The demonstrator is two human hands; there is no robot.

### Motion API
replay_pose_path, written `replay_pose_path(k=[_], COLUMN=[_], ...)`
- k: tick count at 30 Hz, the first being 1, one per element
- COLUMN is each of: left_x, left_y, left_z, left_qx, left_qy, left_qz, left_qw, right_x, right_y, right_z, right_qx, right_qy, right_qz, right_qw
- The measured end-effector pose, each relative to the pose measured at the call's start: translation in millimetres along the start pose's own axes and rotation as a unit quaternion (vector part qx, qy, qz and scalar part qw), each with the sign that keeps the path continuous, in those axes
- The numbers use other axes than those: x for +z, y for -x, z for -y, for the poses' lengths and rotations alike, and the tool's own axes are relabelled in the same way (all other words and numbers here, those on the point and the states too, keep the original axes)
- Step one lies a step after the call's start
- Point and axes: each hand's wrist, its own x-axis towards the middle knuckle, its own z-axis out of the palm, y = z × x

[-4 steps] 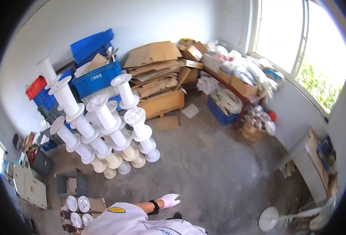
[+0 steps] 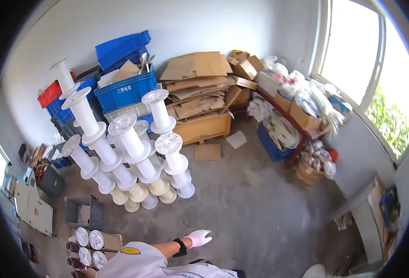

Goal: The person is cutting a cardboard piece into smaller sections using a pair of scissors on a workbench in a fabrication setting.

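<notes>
My left hand point(image 2: 199, 238), in a white and pink glove with a black band at the wrist, hangs over the grey floor in front of my body. Its fingers are slightly bent and apart, with nothing in them. My right hand is out of sight. Ahead and to the left stand several tall stacks of white plastic spools point(image 2: 132, 143), flange on flange, with cream-coloured ones point(image 2: 159, 185) at the bottom. Some distance separates the hand from the stacks. Beside my left sleeve lie film-wrapped rolls point(image 2: 96, 239), their ends facing up.
A grey crate point(image 2: 93, 213) sits on the floor at left. Behind the spools are a blue crate point(image 2: 125, 92) and piled flat cardboard point(image 2: 195, 74). Along the window wall stands a loaded red-brown table point(image 2: 299, 150), with a brown basket point(image 2: 308, 172) of bundles beside it.
The view has turned a little left, so the room's things sit further right in it. My left hand has shifted slightly left and down in the picture, still empty.
</notes>
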Motion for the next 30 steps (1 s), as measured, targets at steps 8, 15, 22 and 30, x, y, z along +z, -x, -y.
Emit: replay_pose_path(k=[8, 15, 22, 30], left_x=[-96, -107, -92, -181], left_y=[-109, -107, -143, -220], left_z=[88, 200, 247, 279], left_qx=[-0.123, -0.369, -0.48, -0.5], left_qy=[0.094, 0.115, 0.148, 0.232], left_qz=[-0.121, -0.113, -0.099, -0.209], left_qw=[0.981, 0.915, 0.859, 0.808], right_x=[83, 170, 293, 273], right_y=[-218, -393, -482, -271], right_z=[209, 556, 966, 1307], right_qx=[-0.074, -0.249, -0.379, -0.685], right_qy=[0.025, 0.081, -0.14, -0.084], right_qz=[0.204, 0.248, 0.346, 0.275], right_qw=[0.976, 0.933, 0.847, 0.67])
